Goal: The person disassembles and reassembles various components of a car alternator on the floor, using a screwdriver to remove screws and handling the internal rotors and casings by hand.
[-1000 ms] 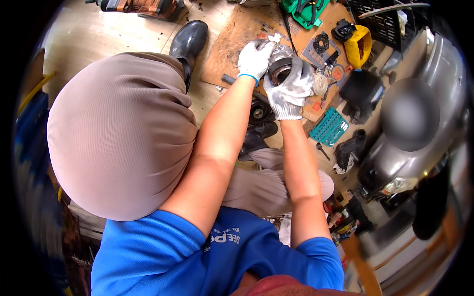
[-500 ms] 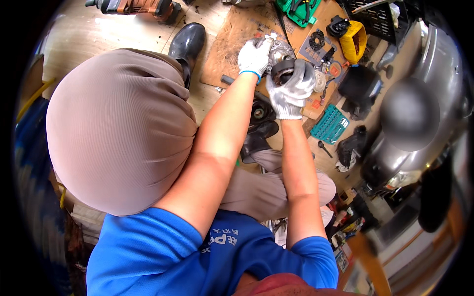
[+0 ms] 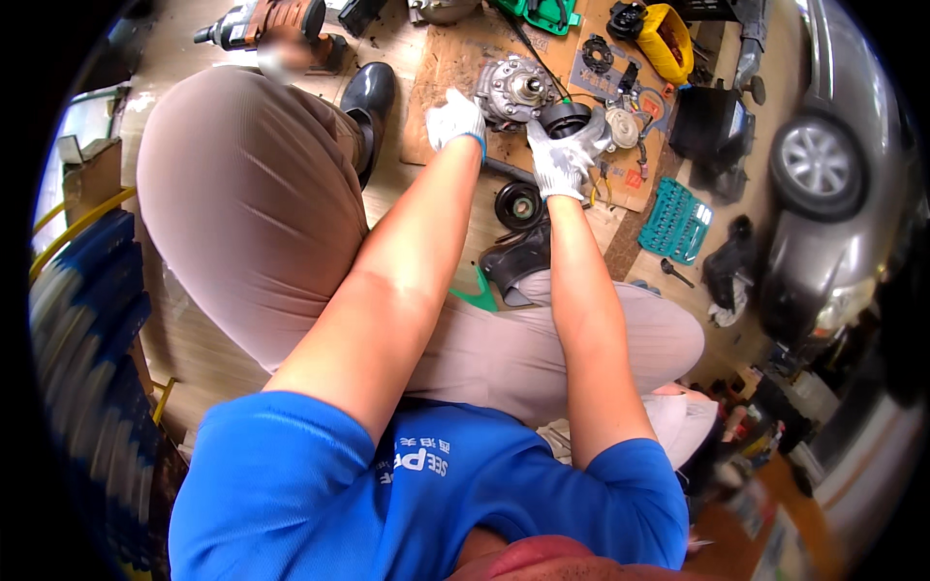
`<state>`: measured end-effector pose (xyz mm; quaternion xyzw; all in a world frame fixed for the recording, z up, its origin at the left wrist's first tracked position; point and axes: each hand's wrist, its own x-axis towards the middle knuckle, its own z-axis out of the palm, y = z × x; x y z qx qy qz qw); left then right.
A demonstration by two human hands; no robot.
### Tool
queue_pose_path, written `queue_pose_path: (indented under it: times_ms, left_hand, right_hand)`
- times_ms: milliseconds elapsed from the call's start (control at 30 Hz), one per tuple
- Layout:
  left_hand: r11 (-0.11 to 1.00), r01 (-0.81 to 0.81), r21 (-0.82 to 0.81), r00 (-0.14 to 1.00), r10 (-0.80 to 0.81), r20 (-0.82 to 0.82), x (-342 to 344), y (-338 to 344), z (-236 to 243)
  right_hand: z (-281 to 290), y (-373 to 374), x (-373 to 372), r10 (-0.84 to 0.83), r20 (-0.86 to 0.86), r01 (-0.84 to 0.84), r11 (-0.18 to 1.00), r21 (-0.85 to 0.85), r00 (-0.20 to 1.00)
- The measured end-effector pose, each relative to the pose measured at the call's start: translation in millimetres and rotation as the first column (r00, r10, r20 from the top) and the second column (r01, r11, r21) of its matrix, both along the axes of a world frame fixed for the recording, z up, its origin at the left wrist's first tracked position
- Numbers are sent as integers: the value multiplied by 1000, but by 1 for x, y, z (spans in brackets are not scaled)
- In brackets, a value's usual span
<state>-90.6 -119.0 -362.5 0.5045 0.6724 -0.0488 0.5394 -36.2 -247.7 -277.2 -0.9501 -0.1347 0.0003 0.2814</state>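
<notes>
I grip the black pulley [image 3: 565,120] with my right hand [image 3: 565,161] — left hand [image 3: 455,119] beside the silver housing [image 3: 511,93], closure I can't tell.

White lettering [image 3: 423,462] on blue shirt [image 3: 542,484] front; orange mark [image 3: 635,179] on cardboard [image 3: 433,89], too small to read

Pale plank floor [image 3: 186,356], perhaps a bright window [image 3: 92,116] far left

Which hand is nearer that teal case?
Right. The right hand, at the black round part, is left of the teal case; the left hand is farther left, beside the metal housing.
</notes>
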Motion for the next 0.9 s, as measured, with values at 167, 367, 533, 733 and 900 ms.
queue_pose_path:
  times_ms: [167,367,533,733,900]
  left_hand:
    - [463,53,-885,676,636,374,-12,-54,21]
    - [347,261,-901,579,690,433,2,-51,18]
    - [375,284,-882,608,641,469,-10,-60,-10]
    - [417,247,-875,660,589,467,-8,-54,-41]
    - [379,266,-886,593,660,460,-11,-52,-37]
  right_hand:
    - [3,1,-8,-15,16,16,995,-103,1000]
    - [7,-23,-29,111,117,-104,992,-64,987]
    - [-3,-74,-45,28,-168,-50,990,-131,985]
    - [-38,-92,-49,-32,-466,309,789,532,884]
    - [-41,-87,-43,97,-838,704,495,509,537]
